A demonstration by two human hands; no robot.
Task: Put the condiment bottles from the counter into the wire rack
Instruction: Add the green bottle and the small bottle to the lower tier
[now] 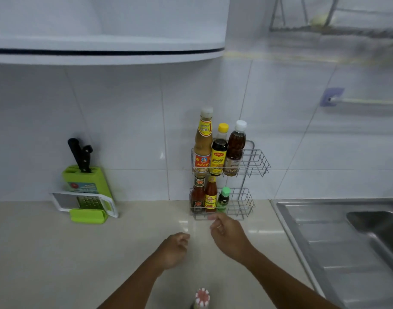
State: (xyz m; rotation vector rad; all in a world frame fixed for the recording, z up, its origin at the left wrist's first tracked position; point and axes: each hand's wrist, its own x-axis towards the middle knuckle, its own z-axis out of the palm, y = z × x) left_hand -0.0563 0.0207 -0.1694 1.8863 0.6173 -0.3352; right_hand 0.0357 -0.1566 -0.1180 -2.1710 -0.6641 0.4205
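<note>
A two-tier wire rack (255, 161) stands on the beige counter against the tiled wall. Its upper tier holds three bottles: a tall tan sauce bottle (203, 141), a dark bottle with a yellow cap (219, 152) and a brown bottle with a white cap (235, 150). The lower tier holds two red sauce bottles (197, 195) (211, 195) and a small green-capped bottle (224, 198). One bottle with a red-and-white cap (202, 297) stands on the counter at the bottom edge. My right hand (226, 235) hovers just before the lower tier, fingers loosely curled, holding nothing. My left hand (174, 250) hangs loosely curled and empty over the counter.
A green knife block (86, 179) with black-handled knives and a grater (86, 202) sit at the left against the wall. A steel sink (347, 233) lies to the right. A white hood (106, 47) hangs overhead. The right halves of both rack tiers are unoccupied.
</note>
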